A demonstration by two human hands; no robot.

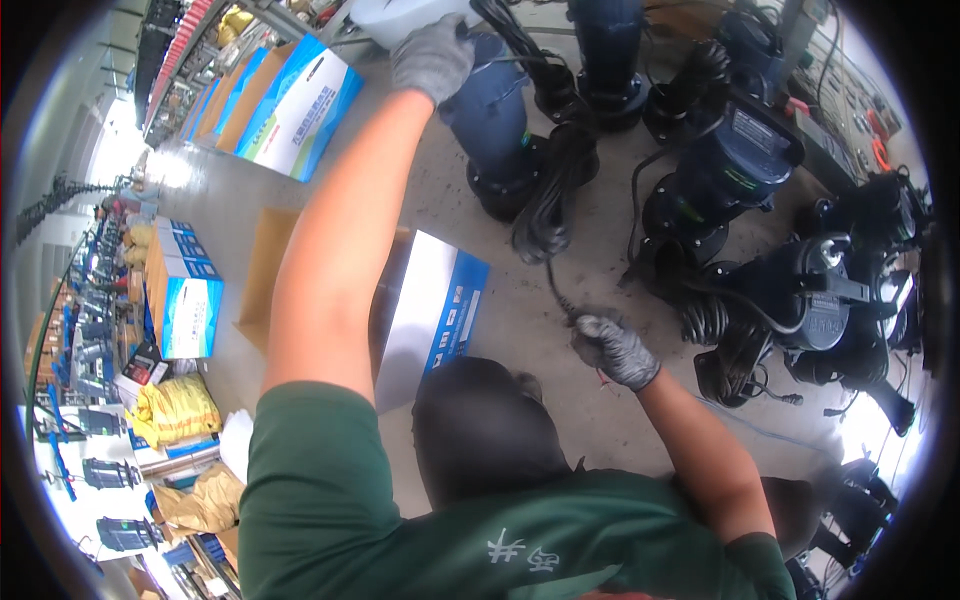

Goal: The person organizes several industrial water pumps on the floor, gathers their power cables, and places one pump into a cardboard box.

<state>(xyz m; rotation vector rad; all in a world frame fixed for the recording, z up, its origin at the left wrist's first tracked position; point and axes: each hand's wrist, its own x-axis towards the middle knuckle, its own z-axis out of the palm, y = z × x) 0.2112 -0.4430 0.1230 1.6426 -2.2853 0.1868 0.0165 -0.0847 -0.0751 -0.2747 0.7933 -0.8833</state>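
Note:
My left hand, in a grey glove, reaches far forward with its fingers closed at the top of a dark blue submersible pump. The exact grip is partly hidden. The pump stands a little tilted on the floor, and a bundled black cable hangs along its right side. My right hand, also gloved, pinches the cable's loose end low and nearer to me; thin wire tips show below the fingers. Between my arms sits an open white-and-blue carton with brown flaps, its inside mostly hidden by my left arm.
More pumps with coiled cables crowd the right, including a large pump and a lying pump. A white plastic item is beyond my left hand. Cartons and another carton stand left, near a yellow sack.

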